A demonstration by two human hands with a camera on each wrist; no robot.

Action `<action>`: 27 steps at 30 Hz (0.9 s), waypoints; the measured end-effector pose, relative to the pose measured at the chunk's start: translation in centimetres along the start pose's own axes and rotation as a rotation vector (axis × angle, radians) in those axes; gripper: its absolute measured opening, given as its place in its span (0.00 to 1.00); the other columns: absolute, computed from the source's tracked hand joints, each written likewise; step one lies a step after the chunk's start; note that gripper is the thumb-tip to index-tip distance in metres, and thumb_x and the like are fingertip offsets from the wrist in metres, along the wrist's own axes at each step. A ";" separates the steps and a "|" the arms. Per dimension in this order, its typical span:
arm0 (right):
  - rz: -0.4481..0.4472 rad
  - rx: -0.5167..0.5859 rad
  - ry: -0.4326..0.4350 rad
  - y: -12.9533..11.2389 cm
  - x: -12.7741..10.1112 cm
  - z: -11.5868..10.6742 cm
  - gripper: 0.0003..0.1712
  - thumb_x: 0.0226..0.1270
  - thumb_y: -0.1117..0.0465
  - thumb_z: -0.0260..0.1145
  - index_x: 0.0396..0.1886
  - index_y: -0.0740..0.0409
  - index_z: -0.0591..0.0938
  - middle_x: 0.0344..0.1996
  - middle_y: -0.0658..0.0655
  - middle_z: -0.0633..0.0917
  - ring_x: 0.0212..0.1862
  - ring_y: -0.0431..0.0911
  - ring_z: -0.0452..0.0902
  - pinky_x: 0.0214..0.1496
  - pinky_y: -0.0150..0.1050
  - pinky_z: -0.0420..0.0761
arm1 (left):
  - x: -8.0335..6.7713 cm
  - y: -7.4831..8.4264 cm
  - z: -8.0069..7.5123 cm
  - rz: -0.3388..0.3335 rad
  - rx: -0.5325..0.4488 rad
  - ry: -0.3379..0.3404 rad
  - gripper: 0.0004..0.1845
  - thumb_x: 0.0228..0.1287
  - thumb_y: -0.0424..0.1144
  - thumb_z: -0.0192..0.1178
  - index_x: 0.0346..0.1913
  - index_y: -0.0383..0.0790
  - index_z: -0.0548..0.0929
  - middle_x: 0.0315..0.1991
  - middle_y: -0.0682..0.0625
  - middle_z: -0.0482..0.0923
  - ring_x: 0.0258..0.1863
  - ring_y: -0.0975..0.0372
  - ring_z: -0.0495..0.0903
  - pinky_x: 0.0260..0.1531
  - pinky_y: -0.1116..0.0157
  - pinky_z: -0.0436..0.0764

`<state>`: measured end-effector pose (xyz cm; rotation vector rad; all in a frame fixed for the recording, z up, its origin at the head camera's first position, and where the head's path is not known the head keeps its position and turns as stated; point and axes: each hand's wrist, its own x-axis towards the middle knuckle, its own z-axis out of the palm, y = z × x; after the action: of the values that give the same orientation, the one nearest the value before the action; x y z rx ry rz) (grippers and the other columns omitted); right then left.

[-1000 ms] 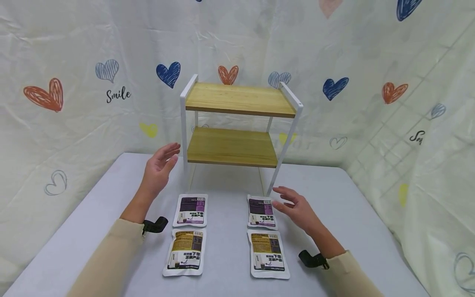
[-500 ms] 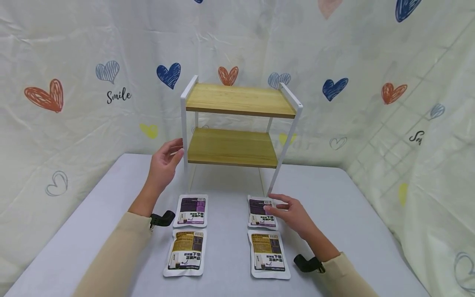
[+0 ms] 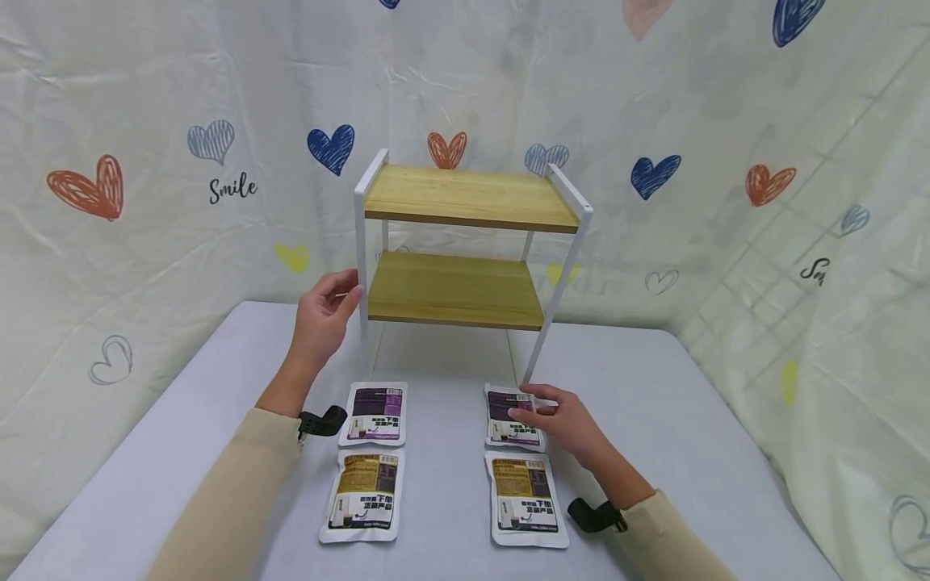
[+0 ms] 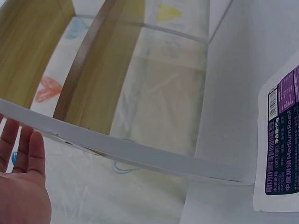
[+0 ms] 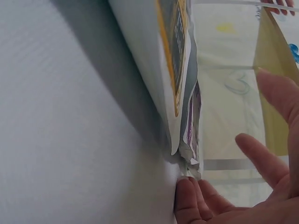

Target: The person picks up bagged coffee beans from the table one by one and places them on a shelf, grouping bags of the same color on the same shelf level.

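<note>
A two-tier wooden shelf (image 3: 465, 198) on white legs stands at the back of the grey table (image 3: 654, 387). My left hand (image 3: 337, 294) is raised beside its front left post (image 3: 361, 266), fingers straight and their tips at the post (image 4: 140, 151). Four flat pouches lie in front of the shelf. My right hand (image 3: 534, 407) rests on the right purple pouch (image 3: 508, 415). Its lower fingertips (image 5: 187, 198) touch that pouch's edge (image 5: 194, 135), while thumb and forefinger hover above it. The left purple pouch (image 3: 374, 413) lies below my left wrist.
Two yellow pouches (image 3: 362, 494) (image 3: 525, 499) lie nearest me, one behind each purple one as seen from the shelf. Both shelf boards are bare. A heart-printed cloth (image 3: 145, 186) hangs close around the table at the back and both sides.
My left hand moved right until its fingertips reached the shelf post. My right hand came down and left onto the right purple pouch, with its fingers drawing in.
</note>
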<state>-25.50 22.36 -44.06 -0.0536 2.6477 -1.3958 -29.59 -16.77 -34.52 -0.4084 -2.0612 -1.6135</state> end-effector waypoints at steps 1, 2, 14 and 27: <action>0.006 -0.007 0.001 0.0 0.1 0.0 0.39 0.60 0.40 0.76 0.69 0.47 0.79 0.73 0.62 0.73 0.68 0.64 0.75 0.66 0.63 0.78 | 0.2 -0.4 0.1 0.004 -0.003 0.003 0.21 0.76 0.34 0.58 0.66 0.28 0.76 0.60 0.33 0.77 0.52 0.74 0.75 0.54 0.84 0.75; 0.012 -0.014 0.003 -0.1 0.1 0.1 0.39 0.60 0.40 0.77 0.69 0.47 0.79 0.73 0.62 0.73 0.68 0.63 0.75 0.65 0.62 0.79 | 0.4 -0.8 0.1 0.008 -0.005 0.006 0.21 0.76 0.34 0.58 0.66 0.29 0.76 0.59 0.33 0.77 0.51 0.73 0.75 0.54 0.84 0.75; 0.051 -0.118 0.016 -0.5 1.1 0.6 0.35 0.57 0.43 0.79 0.63 0.48 0.82 0.68 0.65 0.76 0.67 0.65 0.73 0.63 0.65 0.78 | 1.3 -2.7 0.4 0.001 -0.034 0.034 0.22 0.74 0.47 0.62 0.63 0.38 0.82 0.55 0.41 0.82 0.50 0.67 0.81 0.54 0.78 0.80; 0.045 -0.187 0.018 -0.6 2.1 1.1 0.33 0.54 0.49 0.82 0.61 0.47 0.83 0.64 0.67 0.79 0.62 0.61 0.76 0.63 0.63 0.80 | 1.6 -2.6 0.8 -0.006 -0.055 0.054 0.22 0.74 0.48 0.62 0.61 0.37 0.83 0.54 0.40 0.83 0.48 0.65 0.83 0.53 0.76 0.82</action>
<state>-27.40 20.88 -44.42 -0.0027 2.7681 -1.1375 -32.40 -16.79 -35.89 -0.3733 -1.9839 -1.6696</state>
